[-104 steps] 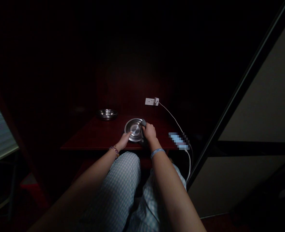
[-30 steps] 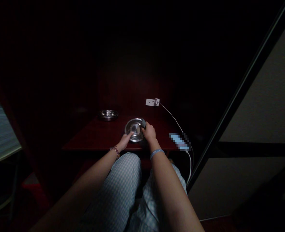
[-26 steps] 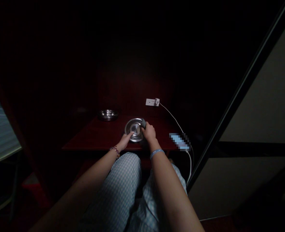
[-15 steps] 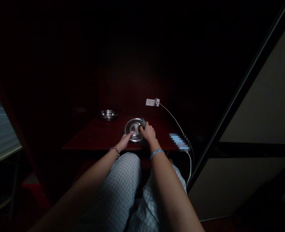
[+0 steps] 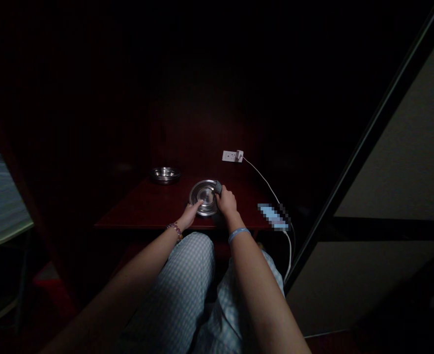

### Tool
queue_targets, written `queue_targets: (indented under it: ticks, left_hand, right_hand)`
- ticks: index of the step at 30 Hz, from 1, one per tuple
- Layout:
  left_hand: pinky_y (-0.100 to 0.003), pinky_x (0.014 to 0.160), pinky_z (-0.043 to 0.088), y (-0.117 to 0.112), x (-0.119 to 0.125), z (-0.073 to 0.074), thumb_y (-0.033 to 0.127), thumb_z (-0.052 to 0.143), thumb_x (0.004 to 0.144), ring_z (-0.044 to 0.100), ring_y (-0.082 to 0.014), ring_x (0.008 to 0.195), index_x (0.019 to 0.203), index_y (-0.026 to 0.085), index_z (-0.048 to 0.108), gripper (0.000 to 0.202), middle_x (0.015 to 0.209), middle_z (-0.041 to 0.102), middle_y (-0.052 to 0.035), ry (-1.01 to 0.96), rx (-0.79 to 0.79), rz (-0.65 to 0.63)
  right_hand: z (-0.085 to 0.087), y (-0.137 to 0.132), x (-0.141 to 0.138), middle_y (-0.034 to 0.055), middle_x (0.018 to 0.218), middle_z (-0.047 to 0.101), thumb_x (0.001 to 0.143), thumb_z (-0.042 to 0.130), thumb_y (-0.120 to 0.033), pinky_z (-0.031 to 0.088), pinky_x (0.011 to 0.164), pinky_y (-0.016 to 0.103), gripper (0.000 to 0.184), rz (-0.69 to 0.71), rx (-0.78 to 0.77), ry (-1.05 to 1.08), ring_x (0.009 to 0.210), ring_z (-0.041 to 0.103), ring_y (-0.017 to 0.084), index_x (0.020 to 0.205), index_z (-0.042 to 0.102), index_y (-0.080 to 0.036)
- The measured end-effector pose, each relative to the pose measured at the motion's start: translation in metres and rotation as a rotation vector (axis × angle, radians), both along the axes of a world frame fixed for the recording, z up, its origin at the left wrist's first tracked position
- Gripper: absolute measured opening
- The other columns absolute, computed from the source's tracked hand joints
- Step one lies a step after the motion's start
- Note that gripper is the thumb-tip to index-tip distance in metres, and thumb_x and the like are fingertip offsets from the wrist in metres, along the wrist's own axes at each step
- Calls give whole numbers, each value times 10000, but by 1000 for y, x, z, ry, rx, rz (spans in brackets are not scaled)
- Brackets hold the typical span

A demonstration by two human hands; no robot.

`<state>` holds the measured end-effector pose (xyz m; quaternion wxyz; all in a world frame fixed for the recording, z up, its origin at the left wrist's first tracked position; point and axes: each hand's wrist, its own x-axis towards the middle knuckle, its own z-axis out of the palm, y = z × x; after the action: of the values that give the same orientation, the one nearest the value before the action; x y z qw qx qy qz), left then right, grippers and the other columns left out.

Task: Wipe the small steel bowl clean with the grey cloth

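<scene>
A round steel bowl (image 5: 202,192) lies on a dark red table (image 5: 146,206) in a dim room. My left hand (image 5: 190,215) rests on the bowl's near rim, fingers stretched against it. My right hand (image 5: 226,202) is closed around a small grey pad (image 5: 218,186) pressed to the bowl's right rim. Much of the pad is hidden by my fingers.
A second steel bowl (image 5: 165,174) sits at the table's back left. A white wall socket (image 5: 231,156) feeds a white cable (image 5: 264,183) down to a lit phone (image 5: 274,216) at the table's right edge. A dark door frame (image 5: 364,147) rises on the right.
My right hand has shifted slightly along the bowl's right rim with the pad. My left hand stays on the near rim.
</scene>
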<state>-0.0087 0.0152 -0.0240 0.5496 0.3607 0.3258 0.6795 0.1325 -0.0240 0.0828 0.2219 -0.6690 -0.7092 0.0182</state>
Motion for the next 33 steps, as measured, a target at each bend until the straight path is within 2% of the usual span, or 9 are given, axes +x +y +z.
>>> queue_targets:
  ticks: [33]
  left_hand:
    - [-440, 1086, 451, 1, -1, 0, 298, 871, 613, 691, -288, 1123, 950, 134, 747, 394, 1037, 784, -131, 29, 18, 9]
  right_hand:
    - [-3, 2, 1, 177, 1271, 693, 973, 596, -323, 523, 941, 326, 446, -36, -17, 29, 1180, 680, 271, 1371, 504, -145]
